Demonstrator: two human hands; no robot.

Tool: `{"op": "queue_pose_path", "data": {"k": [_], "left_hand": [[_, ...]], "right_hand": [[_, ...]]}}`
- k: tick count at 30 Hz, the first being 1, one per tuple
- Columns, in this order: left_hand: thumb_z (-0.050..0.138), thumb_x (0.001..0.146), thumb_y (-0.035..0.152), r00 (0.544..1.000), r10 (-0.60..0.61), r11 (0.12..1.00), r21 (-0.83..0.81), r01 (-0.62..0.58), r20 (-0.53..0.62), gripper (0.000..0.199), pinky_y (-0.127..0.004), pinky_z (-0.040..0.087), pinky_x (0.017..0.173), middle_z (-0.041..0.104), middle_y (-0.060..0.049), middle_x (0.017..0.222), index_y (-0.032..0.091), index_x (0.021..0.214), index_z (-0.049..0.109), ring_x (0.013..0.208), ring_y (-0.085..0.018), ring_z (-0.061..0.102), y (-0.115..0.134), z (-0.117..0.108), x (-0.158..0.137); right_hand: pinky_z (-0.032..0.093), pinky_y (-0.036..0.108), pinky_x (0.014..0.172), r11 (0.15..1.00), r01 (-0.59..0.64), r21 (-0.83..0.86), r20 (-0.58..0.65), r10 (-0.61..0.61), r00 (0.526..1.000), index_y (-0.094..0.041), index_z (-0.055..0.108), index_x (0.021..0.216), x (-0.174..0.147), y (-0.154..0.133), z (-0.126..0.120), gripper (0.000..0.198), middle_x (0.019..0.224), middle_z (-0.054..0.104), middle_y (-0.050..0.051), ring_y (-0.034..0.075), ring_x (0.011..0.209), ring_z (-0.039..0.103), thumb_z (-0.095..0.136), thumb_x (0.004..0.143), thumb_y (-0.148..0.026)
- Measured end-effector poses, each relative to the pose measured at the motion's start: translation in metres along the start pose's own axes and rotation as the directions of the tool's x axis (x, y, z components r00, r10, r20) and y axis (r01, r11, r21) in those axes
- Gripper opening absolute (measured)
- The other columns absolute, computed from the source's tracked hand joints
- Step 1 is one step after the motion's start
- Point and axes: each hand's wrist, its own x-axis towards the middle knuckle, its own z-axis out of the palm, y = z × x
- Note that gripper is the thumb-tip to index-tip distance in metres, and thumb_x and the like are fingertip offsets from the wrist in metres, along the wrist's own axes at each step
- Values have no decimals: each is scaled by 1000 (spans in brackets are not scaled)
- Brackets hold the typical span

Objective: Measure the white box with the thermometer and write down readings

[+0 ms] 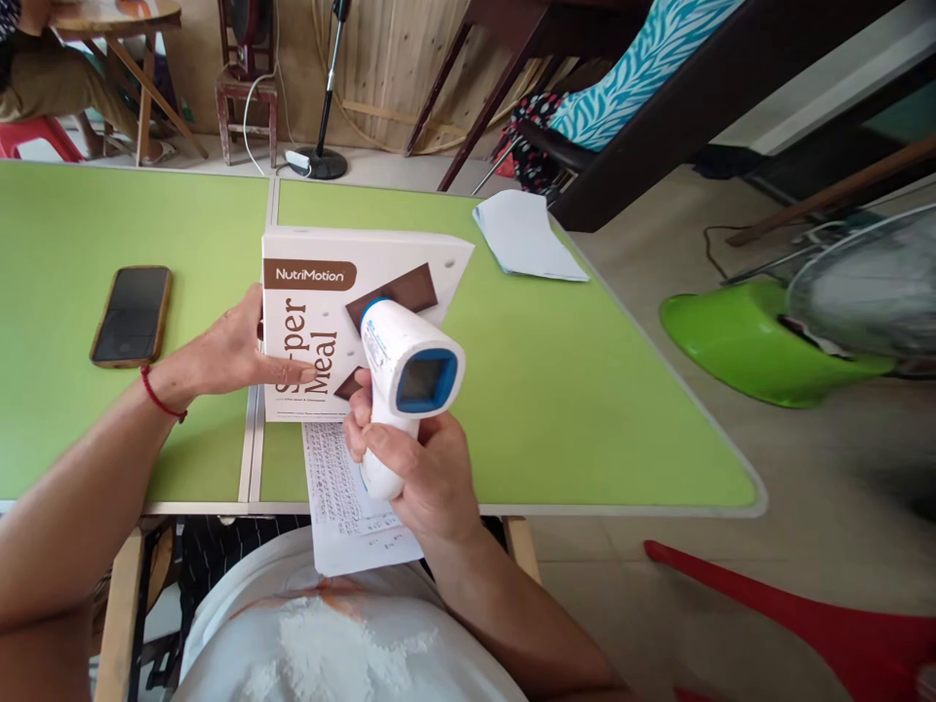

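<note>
Currently, the left grip (232,346) clasps the NutriMotion box (334,317) by its left side, above the counter (585,409); the right grip (433,480) is closed around a thermometer gun (384,378), which blocks part of the box's face. A written sheet (351,536) overhangs the near edge; a phone (132,317) lies left, papers (527,236) far right.

Above your left fingers (284,370), you can read "NutriMotion" on the brown band (309,275) of the white rectangular cardboard box (336,317); around them, "S", "per" and "Meal" in brown. Below your right fingers (391,447), the white paper sheet's (340,497) handwriting is too small to read.
</note>
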Motion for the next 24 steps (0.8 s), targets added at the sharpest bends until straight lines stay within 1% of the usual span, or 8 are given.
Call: {"op": "queue_pose_path", "data": {"k": [2, 7, 12, 16, 21, 24], "left_hand": [[83, 75, 25, 1000, 4, 1000, -1, -4, 5, 40, -24, 57, 70, 69, -10, 100, 12, 107, 62, 89, -20, 66, -1, 0, 0], [85, 74, 35, 999, -37, 998, 51, 37, -4, 42, -32, 57, 80, 70, -10, 95, 12, 103, 64, 95, -24, 66, -1, -1, -2], [84, 74, 37, 998, -67, 996, 63, 67, -2, 43, -35, 56, 83, 71, -10, 95, 14, 104, 65, 95, -25, 67, 1, -1, -2], [85, 73, 39, 994, -105, 993, 56, 105, 1, 44, -34, 57, 81, 72, -9, 91, 14, 103, 65, 96, -26, 67, 2, -1, -2], [86, 71, 40, 994, -104, 994, 39, 103, 16, 47, -34, 56, 80, 72, -10, 93, 15, 105, 64, 94, -26, 66, 4, -1, -1], [85, 71, 38, 995, -100, 994, 52, 100, 3, 45, -33, 56, 81, 71, -9, 92, 15, 103, 64, 97, -26, 66, 4, -1, 0]], "right_hand": [[34, 27, 48, 1000, 0, -5, -4, 0, 1000, -23, 62, 90, 0, 1, 0, 32, 67, 55, -5, 9, 54, 44, 80, 64, -30], [34, 28, 48, 1000, 6, -27, -12, -6, 1000, -23, 61, 89, 1, 2, 3, 33, 66, 54, -5, 10, 55, 44, 80, 64, -34], [35, 28, 50, 1000, 21, -23, -24, -21, 999, -24, 62, 91, 0, 6, 3, 31, 66, 53, -5, 11, 56, 45, 80, 67, -34], [35, 29, 51, 1000, 25, -19, -25, -25, 999, -24, 63, 91, 0, 8, 2, 33, 66, 54, -5, 11, 55, 44, 81, 66, -35], [36, 28, 50, 999, 21, -27, -29, -22, 999, -24, 61, 89, 2, 7, 4, 32, 65, 54, -5, 11, 55, 44, 80, 65, -36], [37, 28, 50, 999, 21, -28, -28, -22, 999, -23, 61, 88, 1, 6, 5, 32, 65, 54, -5, 11, 55, 44, 79, 65, -37]]}}
